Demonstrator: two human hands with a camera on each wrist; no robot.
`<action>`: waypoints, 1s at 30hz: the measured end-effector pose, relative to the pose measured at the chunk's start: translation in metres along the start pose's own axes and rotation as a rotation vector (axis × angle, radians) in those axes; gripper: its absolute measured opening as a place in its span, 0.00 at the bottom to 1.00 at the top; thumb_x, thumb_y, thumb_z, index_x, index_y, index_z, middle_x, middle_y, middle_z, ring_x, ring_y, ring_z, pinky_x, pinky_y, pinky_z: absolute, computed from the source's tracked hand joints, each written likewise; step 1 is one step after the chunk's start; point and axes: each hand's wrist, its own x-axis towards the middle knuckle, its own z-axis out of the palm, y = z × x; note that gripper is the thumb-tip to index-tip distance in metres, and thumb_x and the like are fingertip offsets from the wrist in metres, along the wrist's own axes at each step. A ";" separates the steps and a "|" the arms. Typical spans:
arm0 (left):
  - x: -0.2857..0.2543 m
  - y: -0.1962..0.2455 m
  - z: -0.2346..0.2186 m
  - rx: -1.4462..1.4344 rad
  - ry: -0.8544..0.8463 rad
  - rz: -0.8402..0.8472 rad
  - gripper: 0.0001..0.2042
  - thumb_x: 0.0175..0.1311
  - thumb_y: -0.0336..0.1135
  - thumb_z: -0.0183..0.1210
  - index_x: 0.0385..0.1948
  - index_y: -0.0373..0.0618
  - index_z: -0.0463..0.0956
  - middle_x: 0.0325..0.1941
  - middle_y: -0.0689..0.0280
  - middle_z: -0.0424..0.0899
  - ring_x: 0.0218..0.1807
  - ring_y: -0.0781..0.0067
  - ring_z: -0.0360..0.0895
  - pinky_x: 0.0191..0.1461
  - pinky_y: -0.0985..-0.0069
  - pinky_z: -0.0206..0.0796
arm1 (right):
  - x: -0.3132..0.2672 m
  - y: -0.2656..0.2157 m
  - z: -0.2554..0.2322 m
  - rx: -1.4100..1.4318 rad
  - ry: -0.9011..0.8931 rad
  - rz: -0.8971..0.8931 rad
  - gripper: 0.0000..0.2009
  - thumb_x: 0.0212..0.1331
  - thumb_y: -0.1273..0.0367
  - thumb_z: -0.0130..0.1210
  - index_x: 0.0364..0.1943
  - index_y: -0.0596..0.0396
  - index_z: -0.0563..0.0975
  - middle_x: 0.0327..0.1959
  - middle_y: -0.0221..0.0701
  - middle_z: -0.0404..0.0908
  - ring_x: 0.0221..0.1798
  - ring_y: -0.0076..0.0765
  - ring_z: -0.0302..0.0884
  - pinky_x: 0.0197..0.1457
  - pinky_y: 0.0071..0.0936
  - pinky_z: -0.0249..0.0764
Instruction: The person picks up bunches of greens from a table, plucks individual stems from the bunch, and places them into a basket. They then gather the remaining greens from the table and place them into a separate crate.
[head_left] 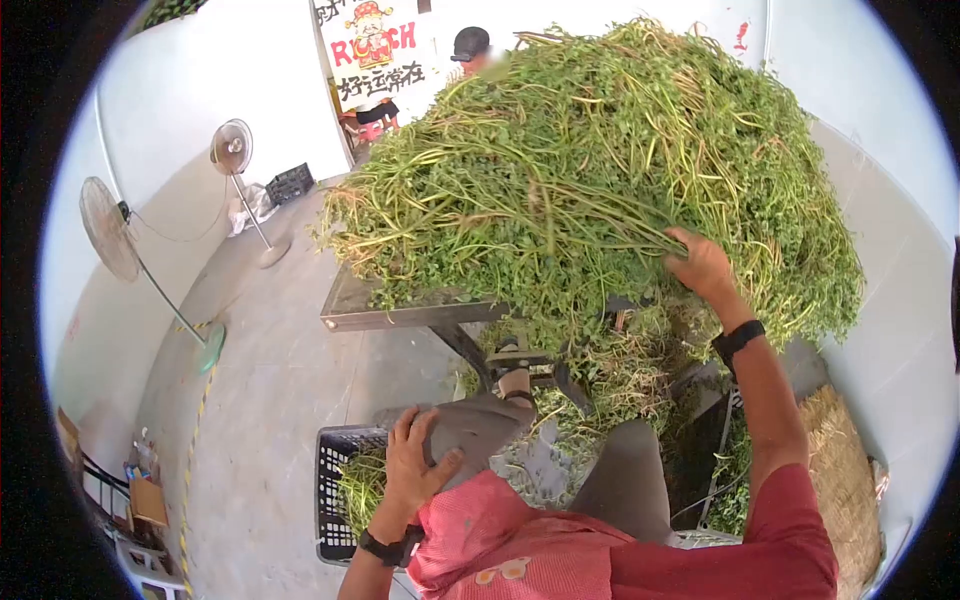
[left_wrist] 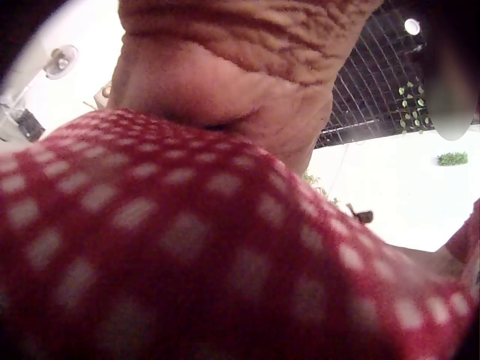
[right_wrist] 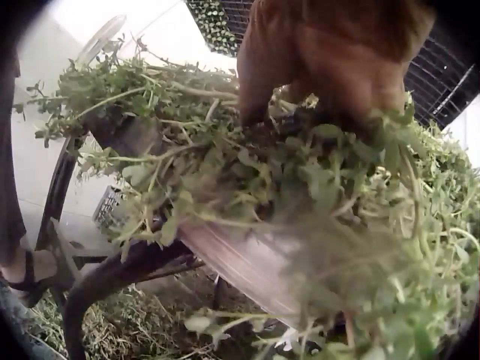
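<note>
Leafy stems (head_left: 630, 228) are grasped between the curled fingers and thumb of the right hand (head_left: 703, 268), at the near side of the green heap (head_left: 600, 150), which is spread beyond and to both sides of that grip over the table (head_left: 400, 316). The left hand (head_left: 412, 475), its fingers loosely spread and nothing held, is rested on the thigh (head_left: 465, 440), beside the black crate (head_left: 328, 500).

Two fans (head_left: 231, 147) stand on grey floor (head_left: 270, 400) beside pale walls (head_left: 240, 60).
</note>
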 end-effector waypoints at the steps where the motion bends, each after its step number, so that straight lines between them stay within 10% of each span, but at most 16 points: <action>1: 0.001 0.003 -0.002 -0.016 -0.004 -0.016 0.31 0.46 0.46 0.63 0.54 0.46 0.67 0.60 0.47 0.61 0.59 0.44 0.60 0.61 0.57 0.54 | -0.001 -0.013 -0.007 -0.010 -0.057 0.046 0.24 0.46 0.59 0.57 0.52 0.39 0.72 0.45 0.39 0.78 0.44 0.49 0.76 0.48 0.37 0.74; 9: 0.003 0.007 -0.001 -0.031 0.004 -0.008 0.30 0.46 0.45 0.62 0.54 0.45 0.66 0.59 0.46 0.61 0.58 0.44 0.60 0.61 0.57 0.54 | 0.021 -0.046 -0.031 -0.095 0.355 -0.114 0.21 0.47 0.63 0.58 0.50 0.43 0.73 0.43 0.38 0.77 0.41 0.43 0.76 0.46 0.33 0.73; 14: 0.002 0.007 0.000 -0.020 0.013 0.006 0.30 0.48 0.47 0.61 0.54 0.45 0.67 0.59 0.45 0.61 0.58 0.43 0.60 0.61 0.56 0.53 | 0.042 -0.111 -0.007 0.397 0.094 -0.095 0.11 0.49 0.62 0.57 0.26 0.55 0.80 0.23 0.36 0.78 0.27 0.41 0.76 0.33 0.33 0.73; 20: 0.002 0.002 0.002 -0.012 0.015 -0.015 0.30 0.48 0.47 0.60 0.54 0.45 0.66 0.58 0.45 0.62 0.59 0.42 0.60 0.61 0.56 0.53 | 0.051 -0.170 0.043 0.058 -0.292 0.208 0.21 0.49 0.53 0.56 0.14 0.57 0.75 0.16 0.38 0.73 0.21 0.45 0.73 0.23 0.39 0.69; 30: 0.000 0.000 0.002 -0.018 0.019 0.006 0.30 0.46 0.44 0.62 0.54 0.44 0.66 0.59 0.45 0.62 0.59 0.43 0.60 0.62 0.56 0.53 | 0.029 -0.121 0.066 0.598 -0.149 0.257 0.23 0.53 0.54 0.53 0.11 0.58 0.72 0.09 0.34 0.70 0.11 0.35 0.66 0.19 0.34 0.65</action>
